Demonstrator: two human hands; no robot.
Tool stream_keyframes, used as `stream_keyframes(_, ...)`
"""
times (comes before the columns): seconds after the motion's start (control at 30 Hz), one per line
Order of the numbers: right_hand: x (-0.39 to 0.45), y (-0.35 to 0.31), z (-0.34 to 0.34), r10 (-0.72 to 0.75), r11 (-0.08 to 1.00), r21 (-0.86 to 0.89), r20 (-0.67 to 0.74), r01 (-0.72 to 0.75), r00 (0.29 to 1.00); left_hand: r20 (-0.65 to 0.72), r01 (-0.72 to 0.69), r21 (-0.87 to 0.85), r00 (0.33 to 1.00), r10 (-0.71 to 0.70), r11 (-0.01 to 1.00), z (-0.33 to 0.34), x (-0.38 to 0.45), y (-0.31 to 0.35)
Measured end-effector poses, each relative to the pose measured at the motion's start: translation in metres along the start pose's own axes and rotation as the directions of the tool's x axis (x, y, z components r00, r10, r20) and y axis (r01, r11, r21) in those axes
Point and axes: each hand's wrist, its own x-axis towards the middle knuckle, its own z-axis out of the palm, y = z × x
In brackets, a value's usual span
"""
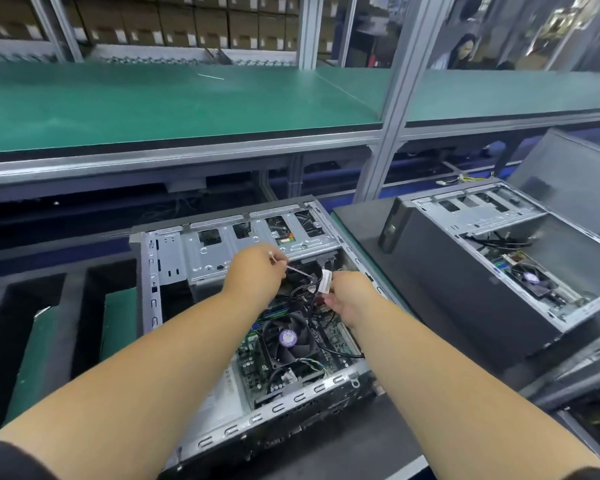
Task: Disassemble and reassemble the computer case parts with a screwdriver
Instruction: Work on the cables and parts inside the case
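An open computer case (168,258) lies on its side in front of me, its motherboard and black CPU fan (288,339) exposed. My left hand (253,271) reaches in below the silver drive cage (222,251) and pinches a thin white cable tie (291,268). My right hand (349,296) is beside it and holds the black cable bundle (307,294) close to a white label tag (325,281). No screwdriver is in view.
A second open computer case (482,268) sits to the right on a dark mat, with a grey side panel (568,174) leaning behind it. Black foam slots (32,306) lie to the left. A green shelf (174,102) runs above. A person stands at the far right.
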Motion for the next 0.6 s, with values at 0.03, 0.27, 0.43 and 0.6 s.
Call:
stream_keyframes(0.03, 0.009, 0.003, 0.0, 0.036, 0.994, 0.106, 0.022, -0.039, 0.999, 0.017, 0.01, -0.031, 1.0, -0.01, 0.999, 0.004, -0.002, 0.0)
stream_keyframes(0.27, 0.022, 0.011, -0.005, 0.188, 0.953, 0.21, 0.156, -0.218, 0.97, 0.103, 0.196, -0.228, 0.979, -0.176, 0.954, 0.025, 0.001, 0.009)
stream_keyframes(0.43, 0.025, 0.015, -0.004, 0.081, 0.942, 0.312, 0.152, -0.126, 0.985, 0.104, 0.177, -0.16, 0.981, -0.161, 0.971, 0.042, 0.001, 0.012)
stream_keyframes(0.6, 0.027, 0.018, -0.002, 0.027, 0.95, 0.307, 0.1, -0.057, 0.995, 0.075, 0.087, -0.008, 0.993, -0.086, 0.996, 0.047, 0.002, 0.011)
